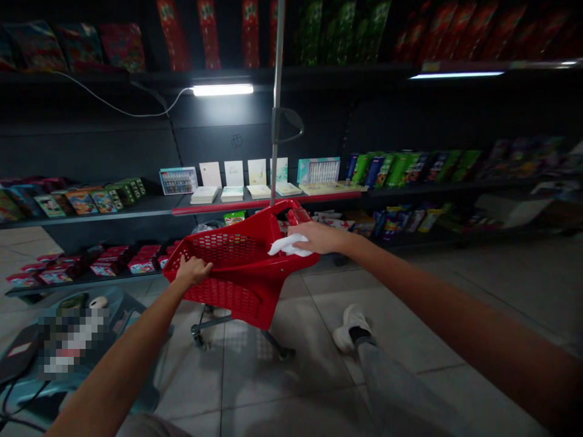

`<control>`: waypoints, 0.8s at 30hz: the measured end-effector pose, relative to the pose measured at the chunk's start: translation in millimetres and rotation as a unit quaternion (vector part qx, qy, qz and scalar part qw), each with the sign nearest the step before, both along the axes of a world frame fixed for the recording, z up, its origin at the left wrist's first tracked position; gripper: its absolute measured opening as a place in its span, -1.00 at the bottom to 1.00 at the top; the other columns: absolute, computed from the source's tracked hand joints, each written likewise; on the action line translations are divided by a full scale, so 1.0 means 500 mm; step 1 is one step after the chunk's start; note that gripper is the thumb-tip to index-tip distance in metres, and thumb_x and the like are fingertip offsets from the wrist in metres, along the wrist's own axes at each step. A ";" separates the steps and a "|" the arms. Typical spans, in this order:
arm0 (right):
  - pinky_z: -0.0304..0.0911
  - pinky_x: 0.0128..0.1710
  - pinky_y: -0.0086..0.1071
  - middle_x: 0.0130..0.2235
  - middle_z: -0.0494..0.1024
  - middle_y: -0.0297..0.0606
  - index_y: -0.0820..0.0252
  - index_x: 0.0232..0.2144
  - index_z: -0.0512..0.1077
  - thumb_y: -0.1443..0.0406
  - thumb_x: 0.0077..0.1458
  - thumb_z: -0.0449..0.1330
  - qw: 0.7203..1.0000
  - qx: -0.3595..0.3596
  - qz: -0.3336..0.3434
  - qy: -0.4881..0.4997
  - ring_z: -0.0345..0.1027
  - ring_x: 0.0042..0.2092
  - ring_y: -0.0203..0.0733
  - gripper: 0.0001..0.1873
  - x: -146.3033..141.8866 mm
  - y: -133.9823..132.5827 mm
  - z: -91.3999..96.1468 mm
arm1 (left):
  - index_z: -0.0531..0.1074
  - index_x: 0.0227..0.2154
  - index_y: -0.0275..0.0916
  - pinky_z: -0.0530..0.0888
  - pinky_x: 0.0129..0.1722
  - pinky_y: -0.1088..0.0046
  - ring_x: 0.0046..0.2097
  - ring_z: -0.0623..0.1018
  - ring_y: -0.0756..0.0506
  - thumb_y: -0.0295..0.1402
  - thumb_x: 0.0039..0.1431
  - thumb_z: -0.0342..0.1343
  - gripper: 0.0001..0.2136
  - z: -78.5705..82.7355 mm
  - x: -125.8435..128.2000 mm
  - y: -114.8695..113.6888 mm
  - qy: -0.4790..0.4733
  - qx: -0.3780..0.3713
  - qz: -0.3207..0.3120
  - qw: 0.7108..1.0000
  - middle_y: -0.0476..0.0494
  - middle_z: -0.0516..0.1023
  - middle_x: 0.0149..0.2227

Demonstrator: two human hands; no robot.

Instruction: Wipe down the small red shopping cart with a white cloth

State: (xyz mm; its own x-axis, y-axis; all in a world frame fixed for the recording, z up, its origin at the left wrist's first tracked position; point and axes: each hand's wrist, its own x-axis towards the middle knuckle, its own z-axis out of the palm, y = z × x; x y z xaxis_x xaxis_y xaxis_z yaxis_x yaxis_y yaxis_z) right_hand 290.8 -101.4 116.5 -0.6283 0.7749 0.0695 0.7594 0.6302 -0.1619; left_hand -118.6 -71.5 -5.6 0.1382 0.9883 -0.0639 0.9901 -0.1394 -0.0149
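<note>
A red plastic shopping basket (237, 273) is tilted in front of me above its wheeled frame (214, 325). My left hand (194, 270) is closed round the basket's near left rim. My right hand (319, 238) presses a crumpled white cloth (288, 246) against the basket's right rim, fingers closed on it. A grey metal pole (276, 103) rises behind the basket.
Dark store shelves (150, 207) with coloured packets, boxes and white cards run along the back. My leg and white shoe (350, 328) stretch over the tiled floor. A bluish stool (118, 315) with small items stands at lower left.
</note>
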 end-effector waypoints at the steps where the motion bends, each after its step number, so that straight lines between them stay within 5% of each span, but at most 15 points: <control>1: 0.22 -0.01 -0.33 -0.04 0.59 -0.19 0.16 -0.02 0.47 0.22 0.23 0.13 1.000 -0.004 0.005 0.007 0.45 -0.03 -0.08 -0.69 0.012 -0.001 0.006 | 0.61 -0.20 -0.22 0.07 0.32 -0.12 0.17 0.47 -0.33 -0.10 0.35 -0.20 -0.52 -0.003 -0.001 0.005 -0.002 0.013 0.005 1.000 -0.34 0.64 -0.03; 7: 0.19 -0.10 -0.38 -0.06 0.60 -0.22 0.12 -0.07 0.50 0.25 0.21 0.08 0.996 0.076 -0.047 -0.022 0.46 -0.07 -0.11 -0.71 0.000 -0.036 -0.018 | 0.57 -0.04 -0.14 -0.24 0.33 -0.33 0.25 0.38 -0.37 0.01 0.37 -0.27 -0.46 -0.023 -0.005 0.024 -0.011 0.054 0.011 0.998 -0.29 0.57 0.09; 11: 0.18 -0.11 -0.38 -0.02 0.61 -0.22 0.10 -0.06 0.49 0.22 0.22 0.09 0.993 0.089 -0.075 -0.034 0.48 -0.05 -0.09 -0.71 -0.027 -0.043 -0.036 | 0.42 0.17 -0.10 -0.29 0.26 -0.46 0.39 0.17 -0.42 0.15 0.32 -0.28 -0.37 -0.035 -0.008 0.025 -0.044 0.086 0.112 0.989 -0.36 0.40 0.27; 16: 0.21 -0.11 -0.36 -0.07 0.64 -0.23 0.07 -0.05 0.49 0.18 0.23 0.08 0.988 0.093 -0.114 -0.036 0.50 -0.07 -0.06 -0.70 -0.063 -0.052 -0.035 | -0.03 0.42 -0.30 -0.04 0.30 -0.38 0.48 -0.09 -0.46 0.21 0.24 -0.16 -0.14 -0.055 0.014 0.014 -0.162 0.152 0.287 0.932 -0.54 -0.15 0.48; 20: 0.25 -0.13 -0.31 -0.06 0.64 -0.19 0.06 -0.05 0.49 0.16 0.24 0.07 0.982 0.111 -0.146 -0.041 0.52 -0.09 -0.02 -0.69 -0.107 -0.072 -0.035 | -0.36 0.44 -0.38 0.25 0.28 -0.16 0.46 0.04 -0.44 0.09 0.21 0.00 -0.02 -0.052 0.091 -0.008 -0.289 0.183 0.327 0.881 -0.62 -0.23 0.47; 24: 0.26 -0.14 -0.30 -0.07 0.64 -0.16 0.07 -0.04 0.47 0.17 0.26 0.06 0.980 0.110 -0.158 -0.037 0.53 -0.10 -0.01 -0.70 -0.153 -0.096 -0.034 | -0.38 0.39 -0.57 0.38 0.21 -0.04 0.43 0.11 -0.47 0.09 0.27 -0.11 -0.05 -0.029 0.201 0.000 -0.323 0.084 0.364 0.870 -0.87 -0.14 0.40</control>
State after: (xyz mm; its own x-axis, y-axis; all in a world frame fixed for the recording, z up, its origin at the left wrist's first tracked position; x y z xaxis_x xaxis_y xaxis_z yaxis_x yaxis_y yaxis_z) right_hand 214.0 -149.5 99.7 -0.3684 0.9031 0.2205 0.9271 0.3744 0.0157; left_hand -18.2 -71.7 -19.9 -0.5746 0.8168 -0.0521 0.6248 0.4789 0.6167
